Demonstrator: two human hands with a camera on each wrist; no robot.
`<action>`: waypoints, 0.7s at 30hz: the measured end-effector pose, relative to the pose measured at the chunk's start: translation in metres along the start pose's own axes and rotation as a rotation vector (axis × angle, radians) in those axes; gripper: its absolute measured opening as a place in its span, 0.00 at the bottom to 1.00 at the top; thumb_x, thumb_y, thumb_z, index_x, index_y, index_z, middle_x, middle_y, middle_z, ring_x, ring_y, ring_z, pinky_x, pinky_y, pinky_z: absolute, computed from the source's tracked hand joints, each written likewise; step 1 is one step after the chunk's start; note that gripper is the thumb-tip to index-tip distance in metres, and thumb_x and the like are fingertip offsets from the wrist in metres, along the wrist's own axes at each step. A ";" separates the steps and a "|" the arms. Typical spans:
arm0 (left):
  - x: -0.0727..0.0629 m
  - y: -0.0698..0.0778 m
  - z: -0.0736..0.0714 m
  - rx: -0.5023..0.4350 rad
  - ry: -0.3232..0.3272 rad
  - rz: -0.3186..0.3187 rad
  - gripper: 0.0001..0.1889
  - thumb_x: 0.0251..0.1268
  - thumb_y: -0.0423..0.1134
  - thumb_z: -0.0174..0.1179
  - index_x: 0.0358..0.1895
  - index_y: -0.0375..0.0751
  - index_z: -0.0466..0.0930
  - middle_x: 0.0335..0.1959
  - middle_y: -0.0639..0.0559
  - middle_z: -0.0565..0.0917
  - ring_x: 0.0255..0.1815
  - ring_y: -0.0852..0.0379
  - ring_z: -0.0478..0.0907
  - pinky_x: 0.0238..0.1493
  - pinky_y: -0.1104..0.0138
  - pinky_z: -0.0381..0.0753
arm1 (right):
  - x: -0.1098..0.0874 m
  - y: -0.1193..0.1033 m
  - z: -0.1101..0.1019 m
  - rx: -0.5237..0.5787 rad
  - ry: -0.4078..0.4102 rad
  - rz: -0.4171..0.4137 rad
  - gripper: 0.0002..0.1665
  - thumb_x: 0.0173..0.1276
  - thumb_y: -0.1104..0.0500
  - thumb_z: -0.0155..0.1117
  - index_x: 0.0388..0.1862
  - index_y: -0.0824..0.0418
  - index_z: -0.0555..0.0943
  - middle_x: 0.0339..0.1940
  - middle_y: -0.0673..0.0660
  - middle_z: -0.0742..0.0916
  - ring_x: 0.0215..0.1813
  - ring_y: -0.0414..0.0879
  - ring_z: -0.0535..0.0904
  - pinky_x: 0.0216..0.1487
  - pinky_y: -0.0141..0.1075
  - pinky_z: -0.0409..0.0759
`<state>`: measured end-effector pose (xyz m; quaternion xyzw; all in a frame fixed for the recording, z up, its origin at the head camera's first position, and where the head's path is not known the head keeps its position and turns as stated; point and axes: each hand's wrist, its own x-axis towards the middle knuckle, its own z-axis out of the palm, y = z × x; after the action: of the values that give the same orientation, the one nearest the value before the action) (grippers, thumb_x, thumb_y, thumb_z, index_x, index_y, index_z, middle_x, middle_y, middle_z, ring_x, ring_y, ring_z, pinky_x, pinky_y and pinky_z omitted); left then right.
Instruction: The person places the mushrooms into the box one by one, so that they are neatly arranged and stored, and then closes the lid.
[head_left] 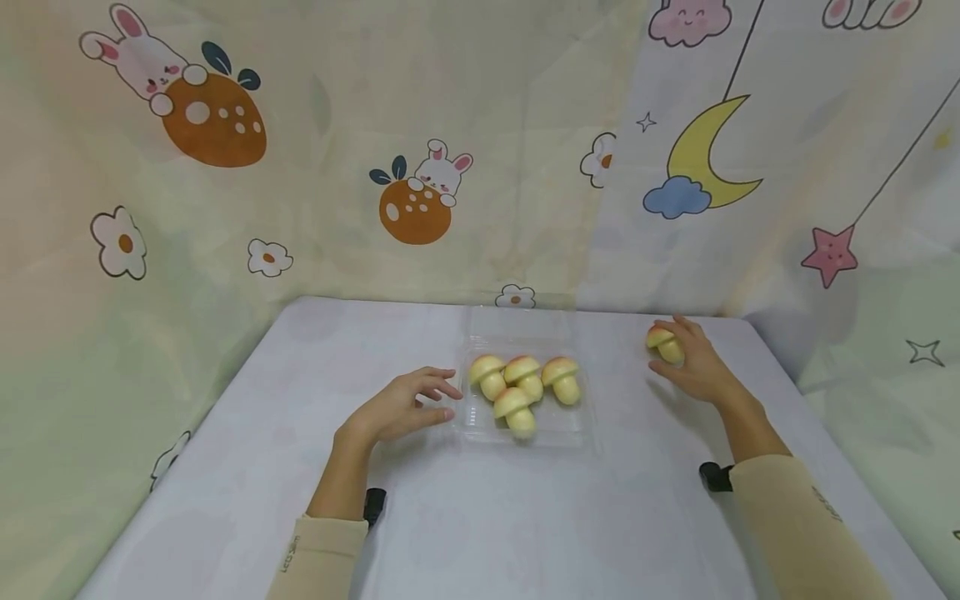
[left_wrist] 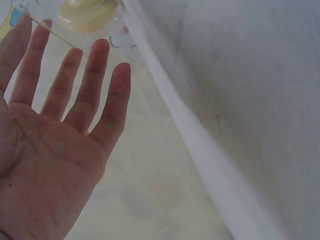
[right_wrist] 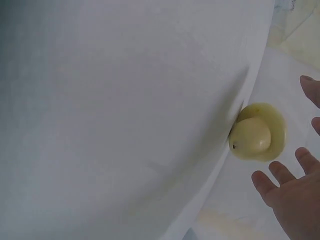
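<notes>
A clear plastic box (head_left: pixel 562 429) lies in the middle of the table, holding several yellow toy mushrooms (head_left: pixel 522 367) with reddish caps. To its left, my left hand (head_left: pixel 405 406) hovers with loose fingers, fingertips close to the box's side; the left wrist view shows its bare palm (left_wrist: pixel 52 135) and part of a mushroom (left_wrist: pixel 87 16) beyond. At the far right, one more toy mushroom (head_left: pixel 666 343) lies on the table. My right hand (head_left: pixel 699 368) is beside it, fingers spread. In the right wrist view a gap shows between those fingers and the mushroom (right_wrist: pixel 256 135).
The box's transparent lid (head_left: pixel 517 325) is folded back toward the far table edge. A white cloth covers the table (head_left: pixel 480 533). Patterned curtain fabric (head_left: pixel 322 167) hangs behind and at both sides. Black straps (head_left: pixel 716 477) sit at the wrists by the beige sleeves.
</notes>
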<state>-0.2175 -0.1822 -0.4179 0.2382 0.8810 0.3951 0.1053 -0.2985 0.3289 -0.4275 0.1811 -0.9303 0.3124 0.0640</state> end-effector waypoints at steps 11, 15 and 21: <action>0.000 0.001 -0.001 -0.005 0.001 0.002 0.18 0.71 0.44 0.67 0.60 0.45 0.85 0.78 0.47 0.68 0.65 0.43 0.78 0.66 0.44 0.76 | 0.011 0.007 0.000 0.007 -0.075 0.097 0.51 0.70 0.57 0.70 0.81 0.69 0.53 0.79 0.82 0.49 0.78 0.81 0.46 0.71 0.76 0.51; 0.000 0.000 -0.002 -0.002 -0.002 0.000 0.18 0.71 0.45 0.67 0.60 0.45 0.85 0.78 0.47 0.68 0.65 0.43 0.78 0.66 0.44 0.76 | 0.012 0.008 0.000 0.003 -0.080 0.100 0.51 0.70 0.57 0.69 0.81 0.71 0.52 0.79 0.83 0.48 0.79 0.81 0.45 0.72 0.76 0.50; 0.000 0.000 -0.001 -0.003 -0.005 -0.008 0.18 0.71 0.45 0.67 0.60 0.45 0.86 0.78 0.48 0.68 0.65 0.44 0.78 0.66 0.44 0.76 | 0.010 0.007 0.000 -0.005 -0.083 0.117 0.52 0.70 0.57 0.69 0.82 0.71 0.50 0.78 0.84 0.48 0.77 0.83 0.46 0.70 0.77 0.51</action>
<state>-0.2182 -0.1831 -0.4173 0.2354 0.8810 0.3955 0.1097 -0.3102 0.3312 -0.4294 0.1392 -0.9419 0.3057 0.0077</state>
